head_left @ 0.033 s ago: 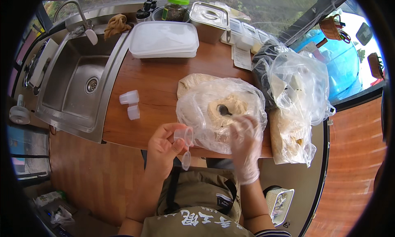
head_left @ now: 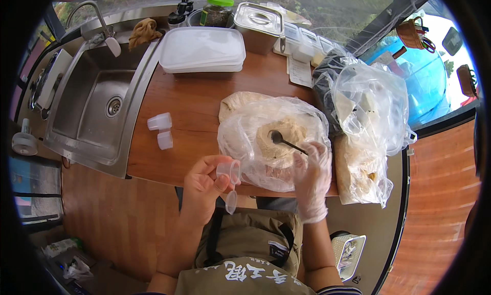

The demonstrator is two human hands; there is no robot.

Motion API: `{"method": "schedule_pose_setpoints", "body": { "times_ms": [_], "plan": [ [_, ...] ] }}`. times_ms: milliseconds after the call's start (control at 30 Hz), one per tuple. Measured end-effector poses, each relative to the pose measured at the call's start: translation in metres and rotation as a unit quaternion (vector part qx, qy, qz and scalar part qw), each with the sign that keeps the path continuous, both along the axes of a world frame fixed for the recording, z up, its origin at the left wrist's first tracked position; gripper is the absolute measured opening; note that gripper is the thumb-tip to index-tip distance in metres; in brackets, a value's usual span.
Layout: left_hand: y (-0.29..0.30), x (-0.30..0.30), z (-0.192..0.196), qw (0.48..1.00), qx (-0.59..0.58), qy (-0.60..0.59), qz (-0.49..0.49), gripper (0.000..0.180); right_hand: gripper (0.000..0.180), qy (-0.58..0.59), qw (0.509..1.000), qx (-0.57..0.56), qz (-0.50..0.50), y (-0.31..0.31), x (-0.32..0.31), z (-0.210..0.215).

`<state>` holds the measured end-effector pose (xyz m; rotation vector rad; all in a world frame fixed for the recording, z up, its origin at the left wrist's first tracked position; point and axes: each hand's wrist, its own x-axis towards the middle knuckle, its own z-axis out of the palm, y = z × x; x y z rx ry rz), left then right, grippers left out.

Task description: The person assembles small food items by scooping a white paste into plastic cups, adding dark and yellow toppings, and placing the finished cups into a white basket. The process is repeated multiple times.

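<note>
My bare left hand [head_left: 202, 187] pinches a small clear plastic cup [head_left: 224, 171], tilted sideways, its attached round lid [head_left: 231, 202] hanging below. My right hand [head_left: 313, 177], in a clear thin glove, is at the near right side of a clear plastic bag [head_left: 232, 134]. The bag lies open around a mound of pale beige powder [head_left: 296, 126]. A black spoon [head_left: 289, 142] rests with its bowl on the powder. Its handle end lies beside the gloved fingertips, which look parted; whether they touch it is hard to see.
Stacked small clear cups [head_left: 162, 130] lie left of the bag, by the steel sink [head_left: 97, 90]. White lidded boxes [head_left: 202, 47], a steel container [head_left: 258, 26] and a green-lidded jar [head_left: 217, 11] stand at the back. Another filled plastic bag [head_left: 363, 167] sits right, at the counter edge.
My gloved right hand has shifted slightly right, away from the powder, uncovering more of the spoon's handle. My left hand and the cup stay nearly where they were.
</note>
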<state>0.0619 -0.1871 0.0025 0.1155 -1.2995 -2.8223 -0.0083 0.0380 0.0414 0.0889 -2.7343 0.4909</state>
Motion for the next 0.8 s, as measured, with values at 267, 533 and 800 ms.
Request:
{"method": "schedule_pose_setpoints", "body": {
  "times_ms": [267, 533, 800],
  "plan": [
    [0.029, 0.005, -0.009, 0.999, 0.004, -0.042, -0.029, 0.038, 0.020, -0.071, 0.996, 0.001, 0.062, 0.055, -0.022, -0.038],
    [0.034, 0.009, -0.004, 0.998, 0.013, -0.046, -0.035, 0.039, 0.015, -0.049, 0.997, 0.019, 0.050, 0.063, 0.006, 0.016],
    [0.054, 0.004, 0.002, 0.995, 0.002, -0.067, -0.073, 0.040, 0.017, -0.126, 0.975, -0.182, 0.033, 0.044, -0.006, -0.019]
  ]
}}
